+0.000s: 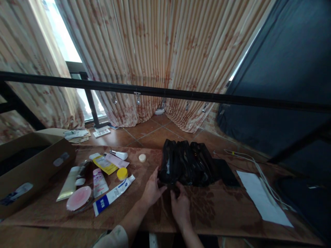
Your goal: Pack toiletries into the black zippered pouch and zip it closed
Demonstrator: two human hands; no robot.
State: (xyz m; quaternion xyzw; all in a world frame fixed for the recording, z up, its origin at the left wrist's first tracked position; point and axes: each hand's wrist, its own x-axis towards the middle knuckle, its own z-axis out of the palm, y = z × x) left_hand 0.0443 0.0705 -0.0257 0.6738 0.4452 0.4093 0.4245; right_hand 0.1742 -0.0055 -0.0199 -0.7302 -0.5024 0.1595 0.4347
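A black mesh toiletry bag point(181, 165) with several upright compartments stands on the brown patterned cloth in front of me. My left hand point(152, 187) grips its near left corner, fingers along the side and thumb at the front. Close beside it, my right hand point(180, 203) has thumb and forefinger pinched at the bag's lower front edge. What lies between those fingertips is too dark to make out. A dark flap point(224, 172) extends from the bag's right end. Left of my hands lie a blue and white tube point(113, 195) and a yellow-lidded jar point(122, 173).
Several more tubes, a pink round container point(79, 198) and a small white cap point(142, 158) lie further left, near a cardboard box point(38, 172). White paper point(262, 198) and a white cable point(258, 168) are at the right. A black metal bar point(165, 92) crosses beyond the cloth.
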